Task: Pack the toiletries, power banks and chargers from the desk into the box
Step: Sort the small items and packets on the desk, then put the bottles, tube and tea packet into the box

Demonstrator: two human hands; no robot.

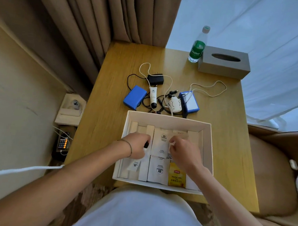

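sachets (161, 143) filling white box (169, 118)

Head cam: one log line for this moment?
stage: packing | both hands in white box | left hand: dark-capped item | right hand: small white item | power banks, charger: on desk

Single head-mounted wide-angle view. I look from above the wearer's torso, forward and steeply down onto the tabletop (110, 94). The white box (169, 121) sits close beneath me at centre frame; both forearms enter from the lower edge. The tabletop's far edge, the curtain (92, 16) and the window lie farther off at top. Lens curvature bends the frame's margins. I have no second view for overlap.
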